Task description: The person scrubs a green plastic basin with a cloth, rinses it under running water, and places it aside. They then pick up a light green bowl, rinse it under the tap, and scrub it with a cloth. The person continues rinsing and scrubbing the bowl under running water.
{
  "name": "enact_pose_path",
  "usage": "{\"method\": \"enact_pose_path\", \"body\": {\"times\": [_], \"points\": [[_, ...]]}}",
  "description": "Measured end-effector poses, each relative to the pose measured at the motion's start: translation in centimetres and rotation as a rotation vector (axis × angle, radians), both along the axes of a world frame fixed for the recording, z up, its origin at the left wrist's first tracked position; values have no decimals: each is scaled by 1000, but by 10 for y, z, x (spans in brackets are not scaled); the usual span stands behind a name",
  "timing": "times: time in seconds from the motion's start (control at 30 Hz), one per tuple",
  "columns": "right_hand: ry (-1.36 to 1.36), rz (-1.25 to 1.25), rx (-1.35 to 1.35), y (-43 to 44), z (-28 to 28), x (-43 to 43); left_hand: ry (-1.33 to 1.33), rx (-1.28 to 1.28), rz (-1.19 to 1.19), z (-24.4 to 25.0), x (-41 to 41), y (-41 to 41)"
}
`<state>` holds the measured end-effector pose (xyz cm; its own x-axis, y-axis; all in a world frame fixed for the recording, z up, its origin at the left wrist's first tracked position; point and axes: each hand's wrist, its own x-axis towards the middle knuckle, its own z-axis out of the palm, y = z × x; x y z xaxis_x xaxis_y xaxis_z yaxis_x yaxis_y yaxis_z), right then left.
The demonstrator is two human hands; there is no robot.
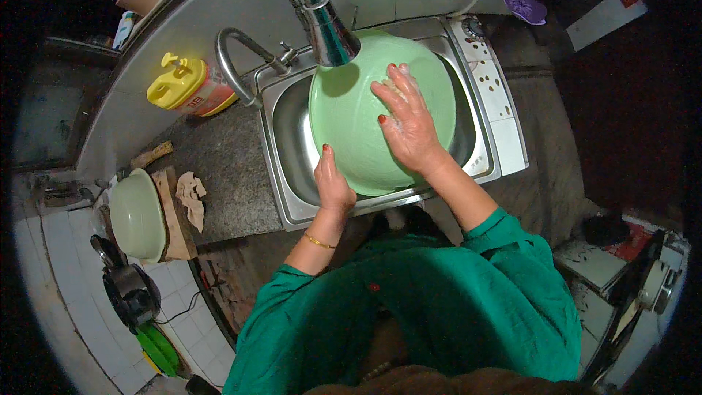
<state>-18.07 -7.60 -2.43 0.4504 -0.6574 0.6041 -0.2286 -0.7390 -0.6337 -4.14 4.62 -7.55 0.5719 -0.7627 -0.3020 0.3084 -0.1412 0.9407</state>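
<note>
A large light-green plastic basin (351,137) stands tilted in the stainless-steel sink (290,115). My left hand (334,186) grips its near-left edge, the thumb on the visible face and the other fingers hidden. Soapy and wet, my right hand (408,131) presses on the basin's surface with its fingers spread. Under those fingers shows a pale foamy pad (390,85), mostly covered by the hand. Over the far edge of the basin hangs a chrome spray-head faucet (332,33), its shadow falling on the plastic. No running water can be seen from it.
A curved steel tap (236,35) rises at the sink's left corner, beside a yellow pump jug (181,85). The stone counter (236,175) bears a crumpled cloth (191,197). Farther left are a second green basin (137,216) and a black appliance (129,291). White tiles (507,142) border the sink's right.
</note>
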Motion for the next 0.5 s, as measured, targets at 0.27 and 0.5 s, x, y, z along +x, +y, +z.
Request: {"method": "enact_pose_path", "body": {"times": [0.27, 0.5], "points": [[76, 180, -2, 21, 46, 28, 392, -171, 177, 35, -2, 27], [119, 424, -27, 48, 60, 59, 461, -244, 325, 38, -2, 65]]}}
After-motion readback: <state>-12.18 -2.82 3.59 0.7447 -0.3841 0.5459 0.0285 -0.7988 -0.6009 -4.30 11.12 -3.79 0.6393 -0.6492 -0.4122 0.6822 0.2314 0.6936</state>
